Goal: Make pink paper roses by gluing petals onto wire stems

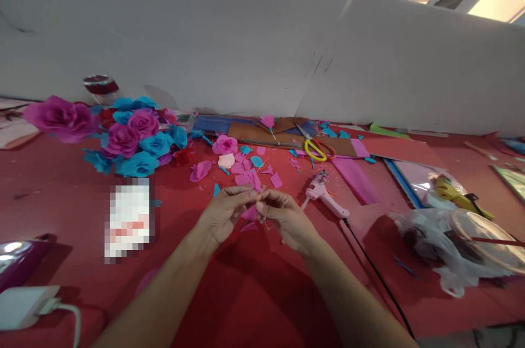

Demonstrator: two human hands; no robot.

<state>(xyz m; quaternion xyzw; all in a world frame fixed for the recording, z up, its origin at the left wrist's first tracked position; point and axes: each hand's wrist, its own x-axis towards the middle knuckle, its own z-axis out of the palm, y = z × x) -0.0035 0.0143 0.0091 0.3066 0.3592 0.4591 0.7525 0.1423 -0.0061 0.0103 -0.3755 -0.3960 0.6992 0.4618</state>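
Note:
My left hand [226, 212] and my right hand [287, 219] meet fingertip to fingertip above the red table [250, 293]. Both are closed in a pinch on a small pink paper piece [255, 180], whose upper part stands out above the fingers; the rest is hidden by them. Just past the hands lie several loose pink paper petals [241, 179] and a blue paper petal [256, 161]. A pink paper flower [225, 145] rests farther back. To the right of my right hand is a pink glue gun [327, 198] with a black cord.
A bunch of blue, pink and red paper flowers [141, 146] stands at left, near a jar [100, 88]. Scissors [315, 149] lie at the back by brown paper [262, 133]. At right are a plastic bag [430, 238] and a yellow glue gun [459, 196]. A white charger [28, 307] sits front left.

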